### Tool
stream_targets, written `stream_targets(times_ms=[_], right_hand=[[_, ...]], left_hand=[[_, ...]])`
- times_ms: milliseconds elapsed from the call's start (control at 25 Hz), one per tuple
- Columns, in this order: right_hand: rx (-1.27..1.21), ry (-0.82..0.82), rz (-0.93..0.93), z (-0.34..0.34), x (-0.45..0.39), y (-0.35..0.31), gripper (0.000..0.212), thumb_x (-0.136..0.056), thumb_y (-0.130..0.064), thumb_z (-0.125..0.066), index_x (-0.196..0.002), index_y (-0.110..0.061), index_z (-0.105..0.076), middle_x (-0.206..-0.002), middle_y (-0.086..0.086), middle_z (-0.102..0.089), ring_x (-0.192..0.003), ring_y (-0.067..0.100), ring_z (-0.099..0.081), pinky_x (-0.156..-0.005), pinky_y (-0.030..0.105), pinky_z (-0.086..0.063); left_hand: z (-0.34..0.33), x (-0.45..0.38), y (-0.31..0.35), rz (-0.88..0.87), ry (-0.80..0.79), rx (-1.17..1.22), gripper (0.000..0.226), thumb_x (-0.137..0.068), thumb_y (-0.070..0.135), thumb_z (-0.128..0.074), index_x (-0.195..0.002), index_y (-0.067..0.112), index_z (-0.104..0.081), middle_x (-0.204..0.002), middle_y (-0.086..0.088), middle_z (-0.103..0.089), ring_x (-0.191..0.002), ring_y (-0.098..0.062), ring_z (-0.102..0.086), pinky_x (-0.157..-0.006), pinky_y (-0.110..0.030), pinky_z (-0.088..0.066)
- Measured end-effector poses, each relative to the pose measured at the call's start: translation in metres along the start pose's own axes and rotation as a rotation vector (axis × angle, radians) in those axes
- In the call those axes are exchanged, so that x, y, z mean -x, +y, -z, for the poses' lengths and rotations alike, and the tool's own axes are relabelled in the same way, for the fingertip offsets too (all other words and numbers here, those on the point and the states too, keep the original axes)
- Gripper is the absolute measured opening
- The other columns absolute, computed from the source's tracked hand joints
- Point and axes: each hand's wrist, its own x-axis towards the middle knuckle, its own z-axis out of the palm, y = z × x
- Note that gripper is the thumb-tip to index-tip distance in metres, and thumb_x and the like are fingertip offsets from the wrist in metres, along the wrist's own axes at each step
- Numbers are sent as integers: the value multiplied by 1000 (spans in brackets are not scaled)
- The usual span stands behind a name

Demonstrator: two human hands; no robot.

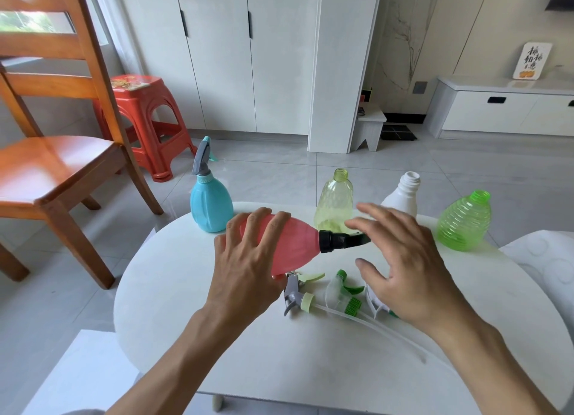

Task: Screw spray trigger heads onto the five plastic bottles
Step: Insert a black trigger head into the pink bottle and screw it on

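Head view, looking down at a round white table [174, 337]. Pink translucent plastic bottle [298, 240] held on its side above the tabletop, gripped round its belly by the left hand [248, 259], fingers curled over the top. Black spray trigger head [341, 241] already seated on its neck, pointing right. Right hand [400, 259] spread wide just beside that head, fingers apart, gripping nothing (whether a fingertip brushed the trigger, impossible to tell).

Standing at the far edge: a blue plastic bottle with a grey trigger head [209, 203] already fitted, then three bare-necked ones, a pale yellow-green clear bottle [335, 200], a white opaque bottle [403, 197] and a bright green ribbed bottle [464, 220]. Lying near the table's middle, a grey and pale green trigger head [296, 293], a clear and green trigger head [343, 293], and a white one mostly hidden under the right hand.

Probably light, thin-walled and empty, so likely to dent if squeezed hard; smooth sides, a bit slippery. Best taken at the widest part of the body, with the other hand turning the ribbed collar rather than the lever. Long dip tubes looked floppy, needing to be guided into each neck.
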Motion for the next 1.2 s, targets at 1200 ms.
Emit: stream_targets(times_ms=[1200], right_hand=[[-628, -24, -510, -5, 3, -3, 9, -88, -27, -72, -82, -24, -77, -69, -11, -77, -64, 3, -71, -60, 22, -52]], left_hand=[[-16, 7, 3, -42, 79, -13, 94, -57, 35, -89, -138, 24, -42, -138, -12, -50, -124, -37, -46, -87, -49, -47]])
